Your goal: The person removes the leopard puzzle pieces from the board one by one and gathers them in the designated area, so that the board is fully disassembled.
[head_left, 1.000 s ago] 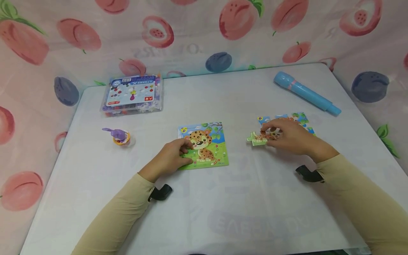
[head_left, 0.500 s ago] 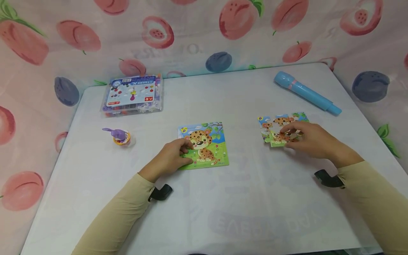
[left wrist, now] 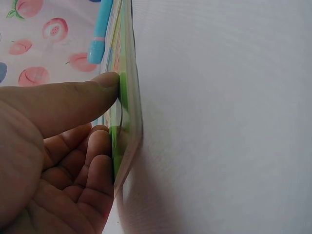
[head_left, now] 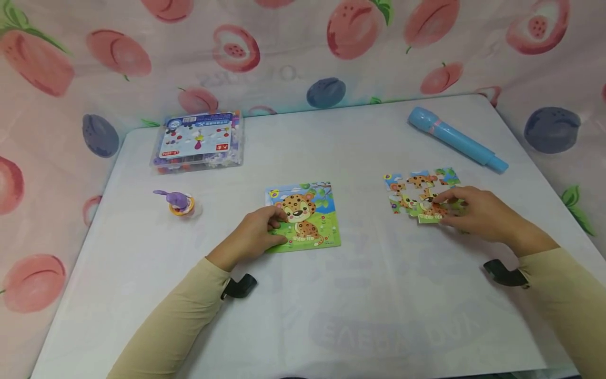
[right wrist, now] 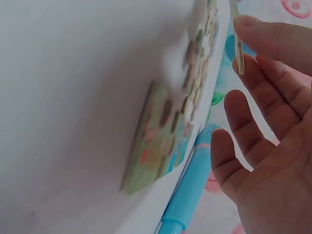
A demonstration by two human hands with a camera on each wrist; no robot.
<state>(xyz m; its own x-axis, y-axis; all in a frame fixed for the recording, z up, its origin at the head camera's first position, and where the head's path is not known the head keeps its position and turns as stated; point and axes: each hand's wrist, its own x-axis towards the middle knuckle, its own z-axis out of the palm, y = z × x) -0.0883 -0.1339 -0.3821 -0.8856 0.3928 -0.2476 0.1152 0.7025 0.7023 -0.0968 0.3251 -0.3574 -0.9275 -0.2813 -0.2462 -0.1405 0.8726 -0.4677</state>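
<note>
A leopard picture board (head_left: 313, 221) lies flat near the middle of the table, complete in its picture. My left hand (head_left: 253, 231) rests on its left side, thumb (left wrist: 97, 100) and bent fingers touching the printed face. To the right, loose jigsaw pieces (head_left: 421, 181) of a similar leopard picture lie close together with gaps. My right hand (head_left: 490, 218) pinches a thin puzzle piece (right wrist: 238, 51) between thumb and forefinger, just above the near side of these pieces. The other fingers of that hand are spread apart. Part of the pieces is hidden behind the right hand.
A blue torch-shaped object (head_left: 456, 139) lies at the back right. At the back left is a clear plastic box (head_left: 196, 142) with a printed label and colourful parts inside. A small purple-topped toy (head_left: 179, 202) stands left of the board. Fruit-print cloth hangs behind the table.
My right hand has moved to the right with the pinched piece, from the left side of the loose pieces to their near right. My left hand stays on the board.
</note>
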